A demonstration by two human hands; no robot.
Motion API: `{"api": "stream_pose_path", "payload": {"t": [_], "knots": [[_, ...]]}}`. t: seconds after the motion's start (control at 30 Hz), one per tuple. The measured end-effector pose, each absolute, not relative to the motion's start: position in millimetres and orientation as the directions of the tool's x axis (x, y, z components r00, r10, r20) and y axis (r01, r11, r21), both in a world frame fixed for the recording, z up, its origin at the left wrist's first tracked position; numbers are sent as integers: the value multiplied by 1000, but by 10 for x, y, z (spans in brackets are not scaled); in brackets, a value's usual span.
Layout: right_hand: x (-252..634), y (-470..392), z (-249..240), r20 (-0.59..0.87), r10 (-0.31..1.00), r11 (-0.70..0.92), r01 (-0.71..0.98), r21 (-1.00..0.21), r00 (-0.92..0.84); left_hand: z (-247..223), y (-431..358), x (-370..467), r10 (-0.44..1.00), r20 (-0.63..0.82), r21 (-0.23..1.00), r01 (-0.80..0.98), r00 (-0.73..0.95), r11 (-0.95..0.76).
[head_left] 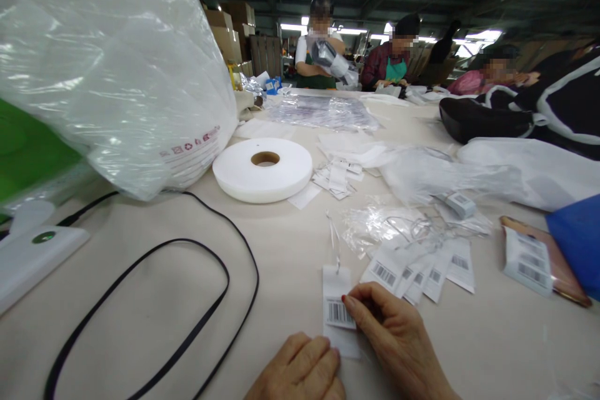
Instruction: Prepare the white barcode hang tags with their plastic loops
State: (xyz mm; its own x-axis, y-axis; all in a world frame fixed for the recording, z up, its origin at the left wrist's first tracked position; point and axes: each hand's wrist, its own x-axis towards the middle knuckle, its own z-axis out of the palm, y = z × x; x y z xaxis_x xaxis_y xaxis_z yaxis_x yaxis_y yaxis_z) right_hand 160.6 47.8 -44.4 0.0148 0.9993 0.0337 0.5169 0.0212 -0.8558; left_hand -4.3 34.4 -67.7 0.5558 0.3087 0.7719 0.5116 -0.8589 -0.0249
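The left hand (300, 370) lies at 6 o'clock, its fingers curled down onto the bottom edge of a white tag (338, 309). Just beside it, at 5 o'clock, the right hand (394, 331) pinches the barcode sticker on that tag with bent fingers (352, 307). The tag lies flat on the worktop (281, 244). More tags (422, 272) fan out at 3 o'clock. Farther off, at 11 o'clock, sits a white tape roll (262, 170).

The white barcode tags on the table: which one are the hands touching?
The single tag lying apart, nearest the camera, under the right hand and left hand; the other tags lie fanned, untouched.
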Motion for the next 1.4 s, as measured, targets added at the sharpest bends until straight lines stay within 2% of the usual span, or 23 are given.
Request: {"api": "stream_pose_path", "payload": {"t": [0.4,0.7,1.0,1.4], "knots": [[1599,467,-462,42,999,32,546,-837,6,-672,337,-50,323,759,-4,501,565,-865],[1547,455,-435,69,995,23,519,-854,68,-687,336,-41,316,769,-16,510,556,-860],[1572,460,-478,113,994,80,605,-792,16,-686,347,-45,318,769,-14,512,555,-859],[1567,464,-483,128,992,90,618,-781,16,-677,343,-48,320,757,-14,504,570,-864]]}}
